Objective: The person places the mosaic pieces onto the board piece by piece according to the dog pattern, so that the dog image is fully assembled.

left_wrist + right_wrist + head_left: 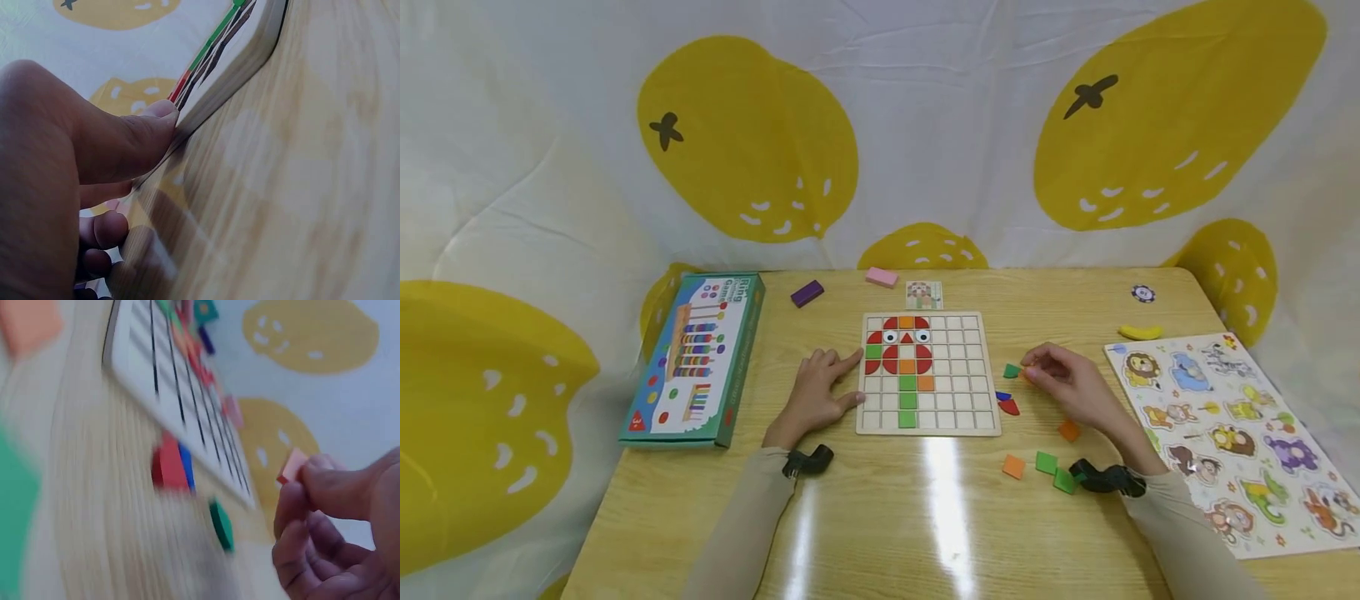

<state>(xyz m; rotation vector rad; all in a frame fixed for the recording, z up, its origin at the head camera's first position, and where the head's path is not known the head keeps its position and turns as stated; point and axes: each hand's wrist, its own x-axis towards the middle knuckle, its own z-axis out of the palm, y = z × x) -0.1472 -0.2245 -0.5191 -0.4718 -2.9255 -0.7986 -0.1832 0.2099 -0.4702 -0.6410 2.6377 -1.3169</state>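
A wooden grid board (955, 376) lies on the table, its left columns partly filled with red, green, orange and eye-marked tiles in a figure. My left hand (822, 390) rests beside it, thumb and forefinger spread and touching its left edge; the left wrist view shows the thumb (140, 140) against the rim. To the right of the board, my right hand (1069, 382) pinches a small orange tile (292, 466) between thumb and forefinger. Just below that tile lie a green piece (1011, 371), a blue piece (1003, 396) and a red piece (1010, 407).
Orange (1013, 467) and green tiles (1047, 462) lie near my right wrist. A picture card (923, 294) sits behind the board, with pink (882, 277) and purple blocks (807, 293) nearby. A game box (700, 358) stands left; an animal puzzle (1217, 417), banana (1140, 332) and round chip (1143, 293) are right.
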